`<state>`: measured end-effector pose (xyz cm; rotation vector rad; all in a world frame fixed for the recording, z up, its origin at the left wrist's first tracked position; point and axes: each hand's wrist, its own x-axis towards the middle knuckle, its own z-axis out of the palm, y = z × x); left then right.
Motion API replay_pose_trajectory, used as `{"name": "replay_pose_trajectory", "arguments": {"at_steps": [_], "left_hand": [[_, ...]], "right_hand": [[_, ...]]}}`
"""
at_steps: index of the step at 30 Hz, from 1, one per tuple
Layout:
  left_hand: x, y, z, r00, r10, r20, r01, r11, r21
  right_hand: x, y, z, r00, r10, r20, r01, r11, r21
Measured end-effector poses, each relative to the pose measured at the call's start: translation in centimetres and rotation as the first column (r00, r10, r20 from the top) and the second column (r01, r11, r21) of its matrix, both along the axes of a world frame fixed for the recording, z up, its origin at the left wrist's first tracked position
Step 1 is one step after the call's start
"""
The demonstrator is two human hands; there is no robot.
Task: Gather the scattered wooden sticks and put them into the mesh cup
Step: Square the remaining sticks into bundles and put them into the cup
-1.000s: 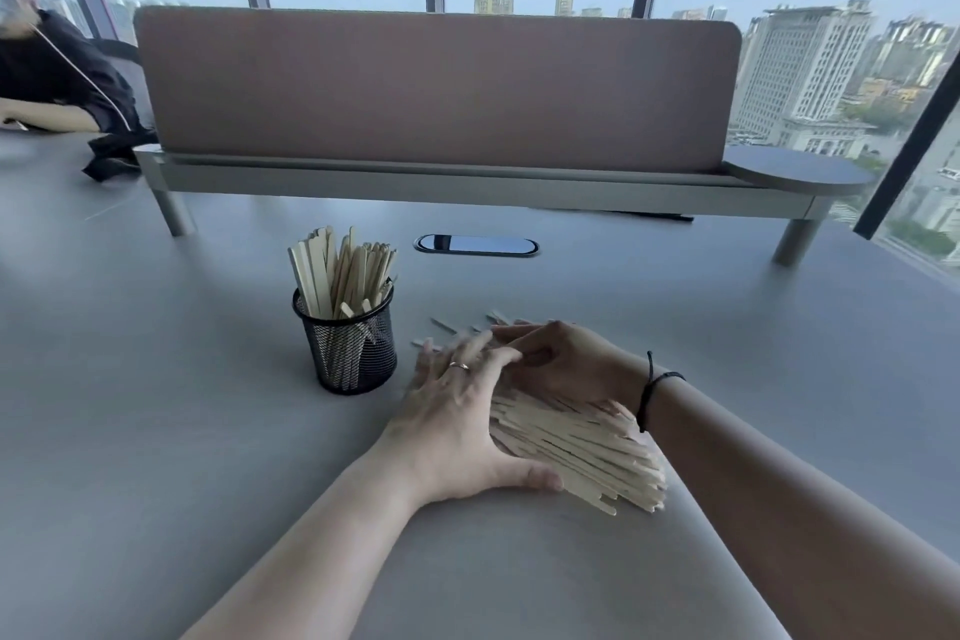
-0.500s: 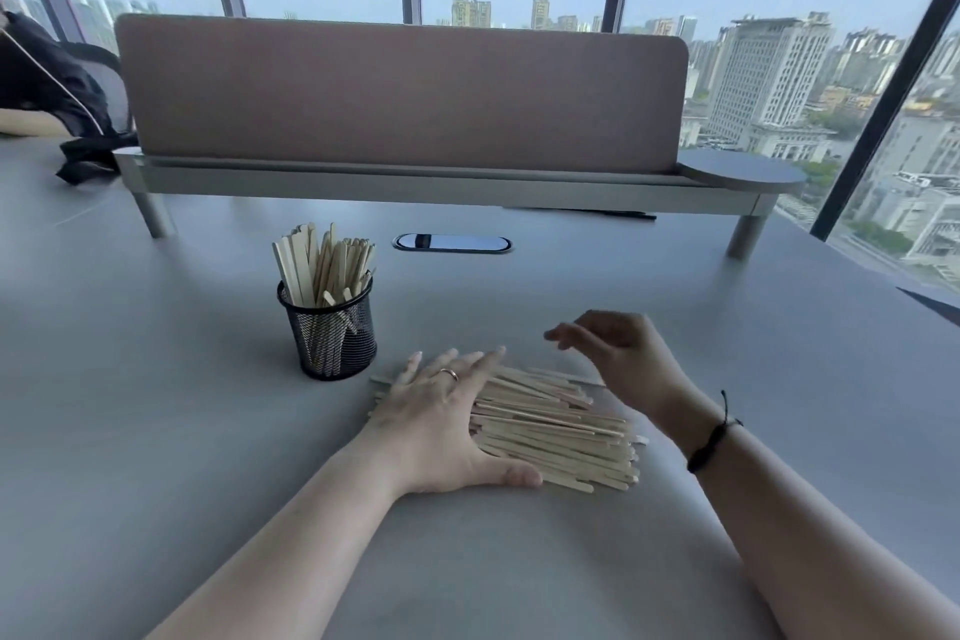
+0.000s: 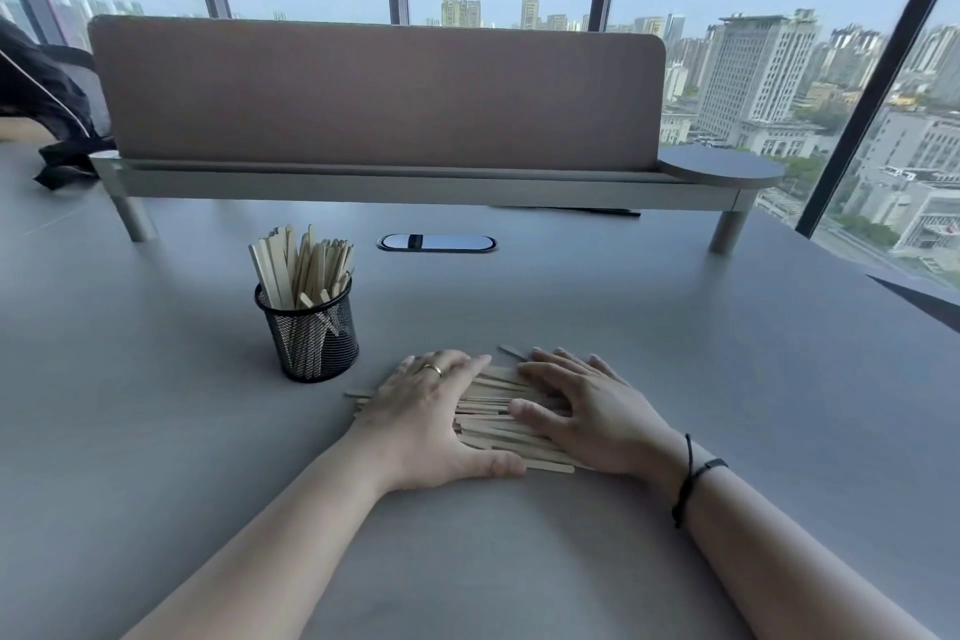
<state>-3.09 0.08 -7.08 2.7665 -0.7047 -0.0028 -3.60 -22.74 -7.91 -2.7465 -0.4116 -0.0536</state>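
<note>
A pile of pale wooden sticks (image 3: 491,413) lies flat on the grey table in front of me. My left hand (image 3: 431,418), with a ring on it, rests palm down on the pile's left end, fingers straight. My right hand (image 3: 587,411) lies palm down on the right end, fingers spread and straight. The sticks show only in the gap between my hands and under my left thumb. A black mesh cup (image 3: 311,333) stands upright to the left and a little behind the pile, with several sticks standing in it.
A long desk divider on a raised shelf (image 3: 415,182) crosses the back of the table. An oval cable port (image 3: 436,243) sits in the table behind the pile. A dark jacket (image 3: 47,104) lies at the far left. Windows lie beyond.
My right hand was lifted off to the right of the pile, then came down flat onto its right end. My left hand stayed on the sticks, which are packed closer together.
</note>
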Motion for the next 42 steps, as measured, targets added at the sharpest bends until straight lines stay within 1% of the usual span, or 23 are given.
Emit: {"name": "replay_pose_trajectory", "arguments": {"at_steps": [4, 8, 10, 11, 13, 15, 16, 17, 19, 21, 22, 25, 30, 35, 39, 42], "left_hand": [[-0.3, -0.4, 0.3, 1.0, 0.012, -0.002, -0.012, 1.0, 0.016], [-0.5, -0.9, 0.1, 1.0, 0.031, 0.001, -0.031, 0.999, 0.022], [-0.8, -1.1, 0.0, 0.999, 0.04, 0.009, -0.04, 0.999, 0.032], [-1.0, -1.1, 0.2, 0.999, 0.045, 0.012, -0.046, 0.998, 0.043], [-1.2, -0.5, 0.6, 0.998, 0.064, 0.014, -0.065, 0.996, 0.056], [-1.2, 0.8, 0.9, 0.996, 0.084, 0.035, -0.086, 0.995, 0.042], [-1.0, 1.7, 0.9, 0.994, 0.096, 0.048, -0.097, 0.995, 0.029], [-0.8, 2.6, 0.8, 0.993, 0.107, 0.054, -0.109, 0.994, 0.022], [-0.5, 4.1, 0.3, 0.992, 0.125, 0.034, -0.126, 0.991, 0.034], [-0.4, 4.6, 0.0, 0.992, 0.123, -0.009, -0.122, 0.99, 0.063], [-0.4, 4.5, -0.1, 0.993, 0.118, -0.023, -0.116, 0.991, 0.07], [-0.5, 3.8, -0.2, 0.992, 0.116, -0.049, -0.114, 0.993, 0.037], [-0.9, 2.3, 0.1, 0.991, 0.108, -0.076, -0.11, 0.993, -0.03], [-0.9, 0.4, -0.3, 0.993, 0.104, -0.061, -0.109, 0.991, -0.08], [-0.9, 1.5, -0.2, 0.993, 0.114, -0.016, -0.114, 0.993, -0.01], [-0.7, 3.4, 0.0, 0.99, 0.137, 0.015, -0.137, 0.99, 0.02]], "right_hand": [[0.9, 0.7, 0.1, 0.998, 0.041, 0.041, -0.042, 0.999, 0.021], [0.4, 1.2, 0.7, 0.989, 0.125, 0.075, -0.127, 0.992, 0.017], [0.0, 1.3, 0.7, 0.987, 0.136, 0.084, -0.139, 0.99, 0.03], [-0.1, 1.3, 0.8, 0.989, 0.111, 0.101, -0.117, 0.992, 0.045], [-0.4, 0.8, 0.8, 0.992, -0.026, 0.123, 0.009, 0.99, 0.141], [-0.9, -0.4, 1.0, 0.978, -0.187, 0.088, 0.154, 0.943, 0.293], [-1.2, -1.0, 1.0, 0.971, -0.232, 0.056, 0.199, 0.919, 0.34], [-1.7, -1.6, 1.1, 0.969, -0.246, 0.022, 0.225, 0.916, 0.333], [-2.7, -2.1, 1.1, 0.976, -0.215, -0.024, 0.215, 0.956, 0.2], [-3.4, -1.6, 0.9, 0.985, -0.172, -0.024, 0.173, 0.982, 0.07], [-3.6, -1.2, 0.9, 0.987, -0.162, -0.019, 0.163, 0.985, 0.049], [-3.9, 0.2, 1.2, 0.987, -0.158, -0.022, 0.159, 0.987, 0.037], [-3.9, 1.6, 1.5, 0.994, -0.11, 0.0, 0.11, 0.992, -0.054], [-3.1, 2.1, 1.1, 0.992, -0.121, 0.036, 0.123, 0.991, -0.047], [-2.7, 1.0, 0.6, 0.983, -0.174, 0.06, 0.173, 0.985, 0.016], [-2.7, -0.3, 0.5, 0.983, -0.181, -0.021, 0.18, 0.983, -0.039]]}}
